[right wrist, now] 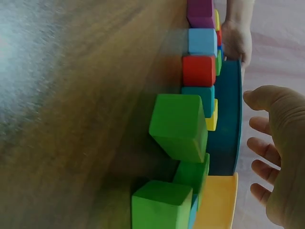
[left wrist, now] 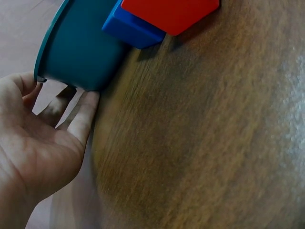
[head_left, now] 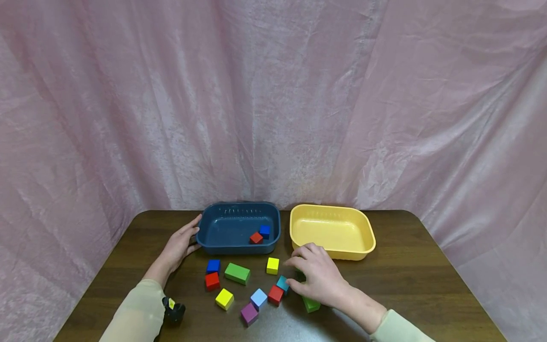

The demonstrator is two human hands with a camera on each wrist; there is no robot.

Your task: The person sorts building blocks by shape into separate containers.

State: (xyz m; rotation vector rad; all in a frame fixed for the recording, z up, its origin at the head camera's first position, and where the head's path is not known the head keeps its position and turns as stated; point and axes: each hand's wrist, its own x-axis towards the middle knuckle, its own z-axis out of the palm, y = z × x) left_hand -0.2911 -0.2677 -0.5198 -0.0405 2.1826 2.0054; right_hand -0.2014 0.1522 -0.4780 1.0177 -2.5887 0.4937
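Observation:
My left hand (head_left: 178, 244) touches the left end of a dark blue plastic tub (head_left: 226, 231), fingers extended along its wall. In the left wrist view, the fingertips meet the tub's side (left wrist: 78, 62) below the rim. A red cube (head_left: 256, 238) and a blue cube (head_left: 265, 231) lie inside it. My right hand (head_left: 318, 275) hovers over green blocks (head_left: 311, 304), partly hiding them, beside a teal cube (head_left: 282, 284). Its fingers are spread and loosely bent, and the right wrist view shows no block between thumb and fingers; a green block (right wrist: 177, 124) stands below.
A yellow tub (head_left: 333, 233) stands right of the blue one. Loose on the wooden table (head_left: 406, 266) lie a green block (head_left: 237, 273), yellow cubes (head_left: 224, 299), red cubes (head_left: 275, 295), a blue cube (head_left: 213, 266), a light blue cube (head_left: 259, 299) and a purple cube (head_left: 249, 314). Pink curtain (head_left: 273, 104) hangs behind.

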